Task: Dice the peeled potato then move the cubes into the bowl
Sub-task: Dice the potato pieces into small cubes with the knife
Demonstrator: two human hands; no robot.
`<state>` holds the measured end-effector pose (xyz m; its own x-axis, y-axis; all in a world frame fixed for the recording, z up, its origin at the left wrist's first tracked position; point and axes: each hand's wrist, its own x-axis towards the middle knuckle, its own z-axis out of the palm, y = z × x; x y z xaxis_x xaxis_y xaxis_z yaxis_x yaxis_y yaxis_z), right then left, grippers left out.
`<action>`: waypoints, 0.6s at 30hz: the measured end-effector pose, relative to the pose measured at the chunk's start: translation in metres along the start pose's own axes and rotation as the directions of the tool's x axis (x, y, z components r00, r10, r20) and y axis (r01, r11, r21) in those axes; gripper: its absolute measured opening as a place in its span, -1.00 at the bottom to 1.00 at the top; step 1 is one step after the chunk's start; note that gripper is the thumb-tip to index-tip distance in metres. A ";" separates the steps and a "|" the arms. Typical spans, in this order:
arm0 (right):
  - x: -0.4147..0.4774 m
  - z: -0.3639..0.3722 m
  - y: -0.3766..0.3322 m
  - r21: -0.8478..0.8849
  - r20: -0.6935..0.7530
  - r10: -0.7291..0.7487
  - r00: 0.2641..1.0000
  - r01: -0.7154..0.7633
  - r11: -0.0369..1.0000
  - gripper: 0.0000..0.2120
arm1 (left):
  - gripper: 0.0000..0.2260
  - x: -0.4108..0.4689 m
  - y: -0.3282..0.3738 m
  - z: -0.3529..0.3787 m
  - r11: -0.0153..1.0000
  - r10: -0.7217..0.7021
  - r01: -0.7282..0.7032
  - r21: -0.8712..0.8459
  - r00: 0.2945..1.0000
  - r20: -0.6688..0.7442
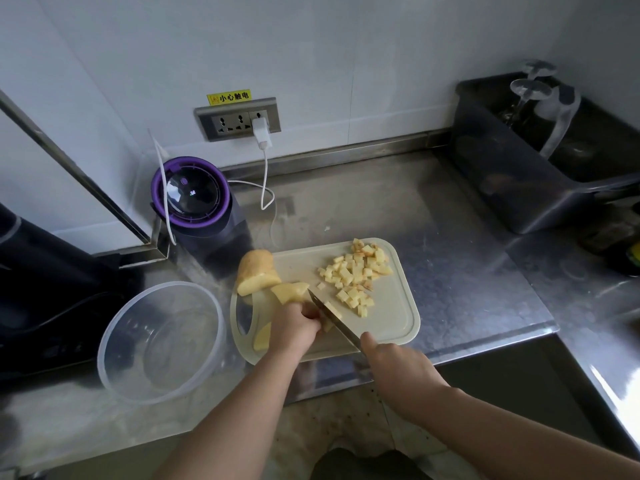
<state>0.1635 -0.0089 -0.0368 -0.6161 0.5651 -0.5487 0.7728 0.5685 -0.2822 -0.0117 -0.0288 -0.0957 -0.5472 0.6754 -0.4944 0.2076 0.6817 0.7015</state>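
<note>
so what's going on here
A person is dicing potato on a cutting board. The right hand grips a knife, blade down beside the left hand, which holds a potato piece. A pile of cubes lies at the board's far right; a bigger chunk sits at its far left corner. The clear bowl on the left holds no cubes yet.

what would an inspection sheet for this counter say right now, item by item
surface: steel counter, cutting board near its front edge
job's things: potato cubes heaped on the board; potato half at its left end; clear bowl left of it, no cubes inside
clutter: purple-rimmed appliance, black appliance, dark bin
grips: left grip holds potato piece; right grip holds knife
cables: white cable from charger in wall socket onto counter
surroundings: white wall, warning sticker
</note>
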 end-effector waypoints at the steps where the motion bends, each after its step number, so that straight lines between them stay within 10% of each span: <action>1: 0.001 0.000 0.000 -0.004 -0.001 0.009 1.000 -0.009 1.000 -0.55 | -0.77 0.000 0.000 0.000 1.000 -0.002 0.002 -0.002 1.000 0.001; 18: -0.014 0.000 -0.003 0.031 -0.076 -0.009 0.997 0.011 0.999 -0.58 | -0.93 -0.004 -0.004 -0.003 0.999 -0.016 0.017 0.030 1.000 -0.021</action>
<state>0.1695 -0.0183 -0.0286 -0.6329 0.6037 -0.4848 0.7700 0.5562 -0.3126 -0.0125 -0.0350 -0.0951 -0.5673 0.6584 -0.4947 0.2225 0.7008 0.6777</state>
